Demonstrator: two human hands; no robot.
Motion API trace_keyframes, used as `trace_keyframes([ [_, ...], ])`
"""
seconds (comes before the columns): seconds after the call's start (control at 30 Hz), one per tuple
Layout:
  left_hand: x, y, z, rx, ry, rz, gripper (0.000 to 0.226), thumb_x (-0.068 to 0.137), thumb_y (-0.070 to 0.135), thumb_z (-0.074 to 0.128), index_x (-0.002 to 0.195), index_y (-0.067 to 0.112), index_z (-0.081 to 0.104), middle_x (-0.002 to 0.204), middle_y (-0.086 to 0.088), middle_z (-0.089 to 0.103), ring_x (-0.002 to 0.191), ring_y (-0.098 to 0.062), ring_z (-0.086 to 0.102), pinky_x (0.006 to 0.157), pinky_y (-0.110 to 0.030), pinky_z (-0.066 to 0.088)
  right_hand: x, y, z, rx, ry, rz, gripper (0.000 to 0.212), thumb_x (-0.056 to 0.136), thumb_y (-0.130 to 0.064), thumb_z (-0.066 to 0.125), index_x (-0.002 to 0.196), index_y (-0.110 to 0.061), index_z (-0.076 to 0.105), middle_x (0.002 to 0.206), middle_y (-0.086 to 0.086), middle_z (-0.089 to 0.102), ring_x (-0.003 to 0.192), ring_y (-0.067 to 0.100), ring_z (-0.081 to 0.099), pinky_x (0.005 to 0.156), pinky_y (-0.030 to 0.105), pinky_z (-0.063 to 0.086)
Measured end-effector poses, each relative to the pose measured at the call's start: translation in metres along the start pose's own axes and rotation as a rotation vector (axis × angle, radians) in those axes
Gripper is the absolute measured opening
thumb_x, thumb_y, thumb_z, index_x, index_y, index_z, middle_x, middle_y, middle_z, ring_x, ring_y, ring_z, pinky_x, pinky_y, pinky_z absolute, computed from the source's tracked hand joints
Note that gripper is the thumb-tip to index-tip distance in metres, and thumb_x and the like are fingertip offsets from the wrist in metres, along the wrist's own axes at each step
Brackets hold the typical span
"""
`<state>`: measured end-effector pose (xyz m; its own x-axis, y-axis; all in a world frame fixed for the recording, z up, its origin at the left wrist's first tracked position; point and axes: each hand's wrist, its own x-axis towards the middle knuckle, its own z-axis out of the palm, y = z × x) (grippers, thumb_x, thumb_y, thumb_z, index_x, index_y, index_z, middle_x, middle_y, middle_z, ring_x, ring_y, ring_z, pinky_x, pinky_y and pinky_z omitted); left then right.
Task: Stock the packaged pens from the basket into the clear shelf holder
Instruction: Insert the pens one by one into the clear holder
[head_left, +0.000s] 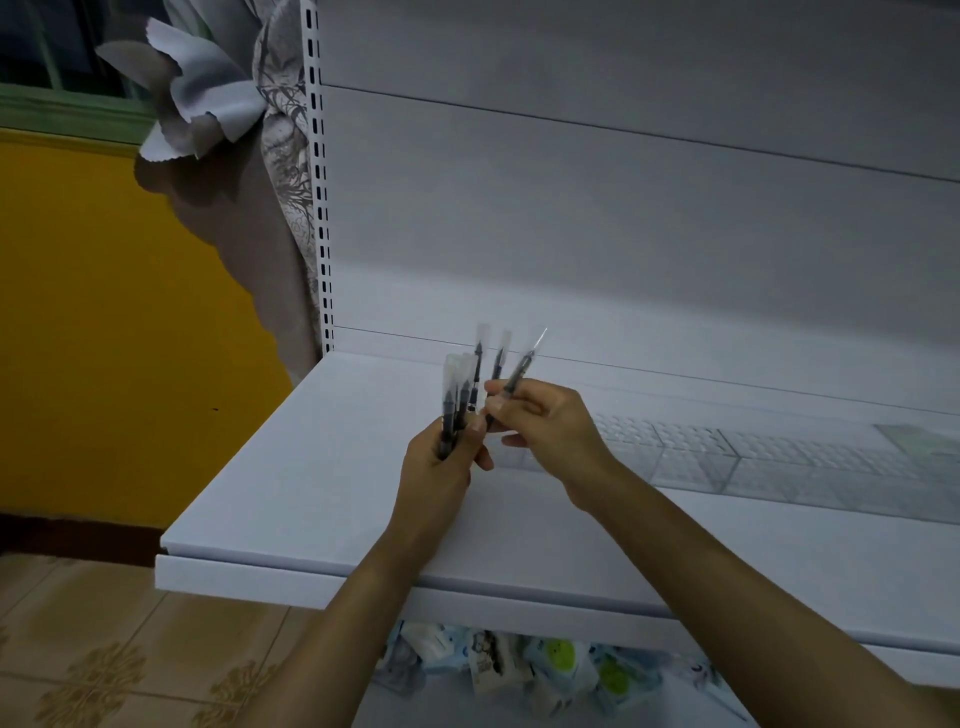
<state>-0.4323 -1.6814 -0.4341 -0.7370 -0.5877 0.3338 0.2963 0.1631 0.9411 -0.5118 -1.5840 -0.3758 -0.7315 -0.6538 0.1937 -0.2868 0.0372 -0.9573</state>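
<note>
Above white metal shelf (311, 467), fingers of left hand (441, 467) curl round a fanned bundle of black pens in clear plastic sleeves (457, 400), likely to free one at a time; fingers of right hand (545, 421) pinch one sleeved pen (521, 368), clear compartmented plastic holder (727, 452) lying just behind on the shelf.

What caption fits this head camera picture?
Left hand grips a bundle of clear-wrapped black pens while right hand pinches one, above a white metal shelf with a clear plastic holder.

Dim, cool light; white metal shelf (322, 467) brightest toward rear. Motion blur on black pens in clear sleeves (477, 369). Far-right clear textured plastic holder (727, 452) soft, possibly out of focus. Wide-angle bending at edges.
</note>
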Motion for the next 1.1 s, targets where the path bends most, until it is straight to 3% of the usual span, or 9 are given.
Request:
trace_keyframes([
  [0.1, 0.001, -0.003, 0.002, 0.063, 0.027, -0.020, 0.022, 0.095, 0.039, 0.046, 0.094, 0.028, 0.065, 0.070, 0.005, 0.066, 0.049, 0.001, 0.047, 0.059, -0.020, 0.037, 0.017, -0.012, -0.012, 0.130, 0.182, 0.005, 0.031, 0.092, -0.006, 0.059, 0.122, -0.010, 0.056, 0.096, 0.006, 0.069, 0.084, 0.015, 0.068, 0.069, 0.019, 0.055],
  [0.2, 0.003, -0.006, 0.002, 0.082, 0.111, -0.042, 0.017, 0.097, 0.032, 0.048, 0.091, 0.026, 0.062, 0.070, 0.006, 0.063, 0.049, 0.003, 0.049, 0.064, -0.024, 0.039, 0.039, -0.019, -0.024, 0.210, 0.360, -0.064, 0.035, 0.093, -0.004, 0.056, 0.124, -0.015, 0.041, 0.098, 0.009, 0.069, 0.086, 0.018, 0.069, 0.075, 0.024, 0.056],
  [0.33, 0.004, -0.008, 0.000, 0.086, 0.154, -0.046, 0.017, 0.097, 0.030, 0.048, 0.093, 0.022, 0.062, 0.068, 0.005, 0.060, 0.053, 0.000, 0.050, 0.065, -0.024, 0.041, 0.051, -0.001, -0.018, 0.136, 0.271, -0.039, 0.023, 0.098, -0.003, 0.047, 0.118, -0.013, 0.042, 0.101, 0.015, 0.068, 0.081, 0.015, 0.068, 0.079, 0.026, 0.055],
  [0.47, 0.005, -0.008, 0.001, 0.091, 0.172, -0.059, 0.021, 0.098, 0.028, 0.046, 0.095, 0.017, 0.063, 0.068, 0.003, 0.059, 0.057, -0.005, 0.049, 0.064, -0.021, 0.041, 0.053, 0.023, -0.017, 0.101, 0.209, -0.083, 0.021, 0.100, -0.006, 0.043, 0.118, -0.017, 0.042, 0.091, 0.004, 0.070, 0.085, 0.013, 0.068, 0.086, 0.031, 0.052],
  [0.57, 0.006, -0.008, 0.002, 0.124, 0.162, -0.059, 0.019, 0.099, 0.028, 0.045, 0.092, 0.021, 0.062, 0.067, 0.004, 0.059, 0.055, -0.003, 0.049, 0.064, -0.022, 0.041, 0.052, 0.030, -0.016, -0.092, 0.129, -0.173, 0.019, 0.098, -0.008, 0.048, 0.114, -0.016, 0.045, 0.091, 0.005, 0.071, 0.090, 0.014, 0.068, 0.088, 0.028, 0.051],
  [0.7, 0.006, -0.009, 0.001, 0.159, 0.159, -0.055, 0.025, 0.099, 0.028, 0.044, 0.097, 0.014, 0.064, 0.067, 0.005, 0.059, 0.052, 0.001, 0.051, 0.063, -0.022, 0.041, 0.053, 0.035, -0.010, -0.348, 0.116, -0.167, 0.019, 0.094, -0.014, 0.056, 0.112, -0.012, 0.049, 0.095, 0.007, 0.072, 0.085, 0.022, 0.066, 0.070, 0.028, 0.048],
  [0.8, 0.006, -0.010, 0.001, 0.151, 0.177, -0.054, 0.028, 0.099, 0.029, 0.044, 0.098, 0.009, 0.065, 0.065, 0.005, 0.059, 0.052, 0.002, 0.050, 0.063, -0.023, 0.041, 0.056, 0.037, -0.009, -0.502, 0.094, -0.135, 0.023, 0.093, -0.017, 0.058, 0.113, -0.009, 0.050, 0.101, 0.007, 0.068, 0.085, 0.019, 0.061, 0.071, 0.026, 0.043],
  [0.9, 0.006, -0.010, 0.001, 0.146, 0.184, -0.065, 0.028, 0.099, 0.029, 0.044, 0.097, 0.010, 0.065, 0.064, 0.004, 0.059, 0.053, -0.002, 0.050, 0.065, -0.023, 0.042, 0.057, 0.037, -0.008, -0.515, 0.108, -0.135, 0.021, 0.091, -0.014, 0.062, 0.109, -0.005, 0.055, 0.102, 0.007, 0.066, 0.091, 0.015, 0.058, 0.082, 0.026, 0.046],
  [1.1, 0.006, -0.008, 0.002, 0.131, 0.176, -0.064, 0.020, 0.099, 0.026, 0.044, 0.091, 0.020, 0.062, 0.065, 0.003, 0.058, 0.058, -0.007, 0.051, 0.066, -0.023, 0.043, 0.058, 0.036, -0.011, -0.499, 0.091, -0.131, 0.014, 0.088, -0.009, 0.062, 0.100, -0.007, 0.057, 0.097, 0.001, 0.063, 0.091, 0.010, 0.057, 0.081, 0.023, 0.046],
])
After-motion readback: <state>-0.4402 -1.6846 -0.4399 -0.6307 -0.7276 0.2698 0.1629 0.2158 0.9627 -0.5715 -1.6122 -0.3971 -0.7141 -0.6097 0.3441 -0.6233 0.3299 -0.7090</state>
